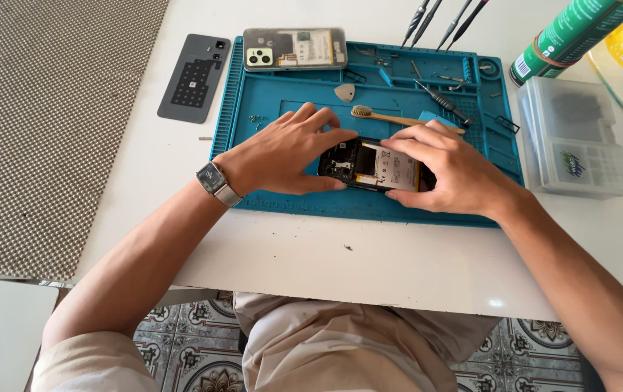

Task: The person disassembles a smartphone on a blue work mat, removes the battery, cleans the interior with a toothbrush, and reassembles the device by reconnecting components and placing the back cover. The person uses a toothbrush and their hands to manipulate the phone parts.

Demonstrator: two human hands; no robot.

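The opened phone is lying on the blue repair mat, near its front edge, and is being held from both sides. The left hand is set against the camera end, thumb along the near edge and fingertips curled over the far one; its grip is closed around that end of the phone, though how hard it presses cannot be told. The right hand is laid over the battery end, fingers bent down onto the pale battery and the thumb tucked against the near edge, so its grip is likewise clamped on the phone rather than spread. For work like this, the body is best kept flat on the mat and steadied evenly from both ends, with pressure taken by the frame and not by the battery or the bare board, which look easily harmed. Small loose screws are seen on the mat just beyond the left hand, so sweeping motions are better avoided. A wooden brush lies just behind the fingers, a triangular pick further back, and a second phone under a clear cover rests at the mat's far edge. A dark back panel lies on the desk to the left.
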